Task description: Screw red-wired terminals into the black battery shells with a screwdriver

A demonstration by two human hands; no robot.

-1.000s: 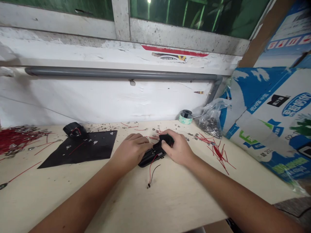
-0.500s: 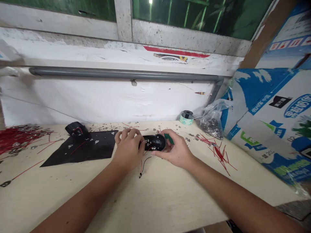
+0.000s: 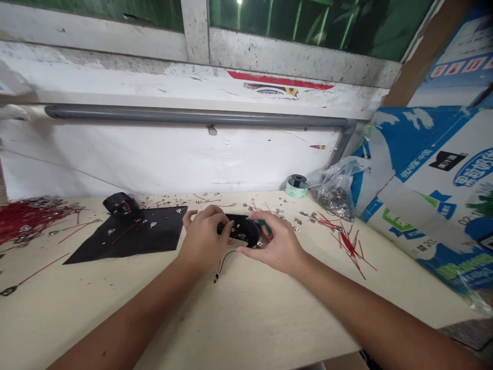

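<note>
My left hand (image 3: 204,239) grips the left end of a black oval plastic housing (image 3: 239,229), which sits at the middle of the table with its inner side facing up. My right hand (image 3: 276,247) is just right of the housing, pinching a small green piece (image 3: 265,226) between its fingertips. The piece is partly hidden by the fingers. A thin black wire and a red wire (image 3: 221,264) run from the housing down onto the table, ending in a small metal tip.
A black sheet (image 3: 127,237) lies left of my hands, with a black object (image 3: 120,204) behind it. Red wires with metal terminals (image 3: 29,218) are heaped far left, and more (image 3: 348,244) lie right. Behind stand a tape roll (image 3: 296,186), a bag of metal bits (image 3: 335,199) and a printed carton (image 3: 427,195).
The housing has turned from a lengthwise tilt to lying with its inner side up. The green piece has come out from behind my right fingers and now sits at the housing's right end.
</note>
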